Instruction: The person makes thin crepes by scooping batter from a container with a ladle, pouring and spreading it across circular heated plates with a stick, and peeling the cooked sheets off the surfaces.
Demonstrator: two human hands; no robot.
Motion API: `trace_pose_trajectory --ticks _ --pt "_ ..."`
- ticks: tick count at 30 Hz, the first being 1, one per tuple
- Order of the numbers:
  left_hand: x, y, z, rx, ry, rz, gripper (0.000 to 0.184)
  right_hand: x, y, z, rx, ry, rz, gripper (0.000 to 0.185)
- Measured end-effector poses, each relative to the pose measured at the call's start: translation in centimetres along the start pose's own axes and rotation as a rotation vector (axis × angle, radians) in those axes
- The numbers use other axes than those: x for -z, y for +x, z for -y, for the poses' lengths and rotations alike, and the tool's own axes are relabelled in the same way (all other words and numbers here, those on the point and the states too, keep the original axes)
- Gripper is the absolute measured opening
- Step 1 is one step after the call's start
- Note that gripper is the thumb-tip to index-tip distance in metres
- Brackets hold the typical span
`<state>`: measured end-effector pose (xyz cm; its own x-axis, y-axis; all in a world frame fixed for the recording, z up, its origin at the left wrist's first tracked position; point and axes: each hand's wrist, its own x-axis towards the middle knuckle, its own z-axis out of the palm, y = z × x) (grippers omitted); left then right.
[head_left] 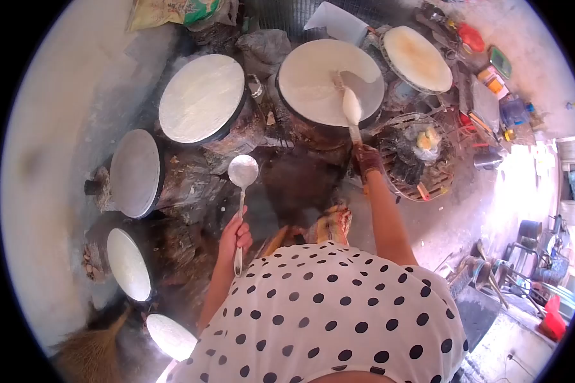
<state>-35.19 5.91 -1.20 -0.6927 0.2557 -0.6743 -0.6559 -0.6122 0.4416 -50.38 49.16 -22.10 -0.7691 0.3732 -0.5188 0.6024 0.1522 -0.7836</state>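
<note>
My left hand (235, 235) is closed round the handle of a ladle (243, 171), its round bowl pointing away from me and coated pale. My right hand (366, 159), in a dark brown glove, grips a spatula (353, 116) with a lump of white batter on its blade. The spatula's far end reaches over a round griddle (306, 89). A thin white layer covers part of that griddle, and a greyer bare patch shows at its upper right. The ladle hangs in the air, apart from the griddles.
Other round griddles with white layers stand left (201, 99) and lower left (129, 265); a grey one (135, 172) sits between. At upper right lies a browned flatbread (418, 59). A wire rack (428, 182) is beside my right arm. A straw broom (96, 348) leans lower left.
</note>
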Motion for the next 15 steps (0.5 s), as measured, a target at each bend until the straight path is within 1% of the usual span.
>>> trace_pose_trajectory --ticks 2,3,5,6,8,10,11,13,15 --pt "-2.0 0.6 0.4 0.002 -0.023 0.011 0.035 3.6 3.7 -1.6 0.284 -0.177 -0.109 0.04" --pt "-3.0 0.8 0.8 0.008 -0.044 0.017 0.035 3.3 3.0 -0.3 0.282 -0.179 -0.111 0.04" --pt "-4.4 2.0 1.6 0.008 -0.053 0.031 0.034 1.4 0.2 4.4 0.195 -0.223 -0.189 0.031" --pt "-5.0 2.4 2.0 0.004 -0.063 0.039 0.034 1.7 -0.5 4.6 0.187 -0.222 -0.181 0.031" --pt "-7.2 2.9 2.4 0.016 -0.058 0.012 0.034 1.9 -2.6 3.8 0.293 -0.28 0.011 0.033" --pt "-8.7 3.2 2.9 0.021 -0.057 -0.002 0.033 2.8 -3.5 3.8 0.413 -0.336 0.196 0.038" --pt "-9.4 3.5 3.2 0.005 -0.04 0.013 0.033 4.0 -3.0 4.5 0.415 -0.334 0.203 0.038" --pt "-10.6 3.7 3.9 -0.006 -0.02 0.028 0.033 8.3 -1.7 5.6 0.245 -0.316 0.192 0.036" --pt "-11.9 4.4 4.7 -0.031 -0.021 -0.017 0.033 12.6 0.6 6.9 0.085 -0.299 0.173 0.034"
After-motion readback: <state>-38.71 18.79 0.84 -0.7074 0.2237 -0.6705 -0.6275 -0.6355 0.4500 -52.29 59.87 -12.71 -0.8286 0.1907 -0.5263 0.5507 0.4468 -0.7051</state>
